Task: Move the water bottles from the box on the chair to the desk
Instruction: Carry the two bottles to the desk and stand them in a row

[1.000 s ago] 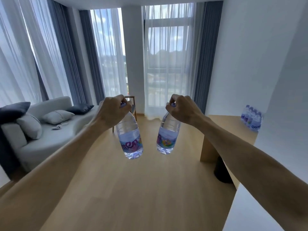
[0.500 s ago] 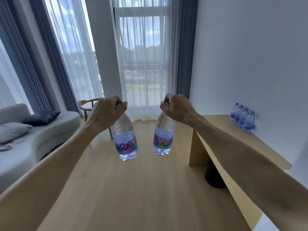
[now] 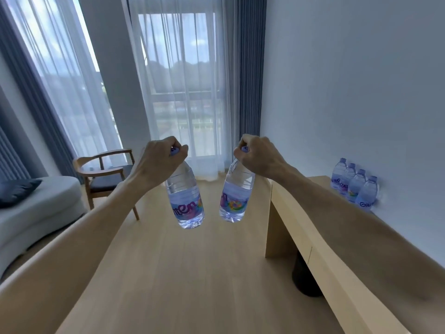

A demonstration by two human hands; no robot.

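- Two water bottles are hanging in mid-air over the wooden floor (image 3: 168, 273), one from each hand, both arms reaching out in front of the person.
- Left hand (image 3: 159, 162) is gripping the left bottle (image 3: 185, 201) at its purple cap, fingers (image 3: 179, 150) curling tightly round the neck; the bottle is tilting slightly, its base leaning to the right.
- Right hand (image 3: 258, 155) is gripping the right bottle (image 3: 236, 196) the same way, fingers closing over the cap, its base leaning slightly left.
- Both bottles are hanging close together but apart, their labels facing the camera.
- Worktop (image 3: 320, 227) is running along the right wall, pale wood, with the right forearm passing above its near edge.
- Four more bottles (image 3: 354, 186) are standing upright in a tight row on the worktop, against the wall, well apart from the two in the hands.
- Something dark and rounded (image 3: 304, 278) is sitting on the floor under the worktop; what it is I cannot tell.
- Wooden armchair (image 3: 106, 174) with a dark seat is standing to the left near the window, beyond the left arm; whether a box is sitting on it I cannot tell.
- Pale sofa (image 3: 36, 213) with a dark cushion (image 3: 16, 191) is lying at the far left.
- Sheer curtains (image 3: 183, 80) and blue-grey drapes are covering the tall windows ahead.
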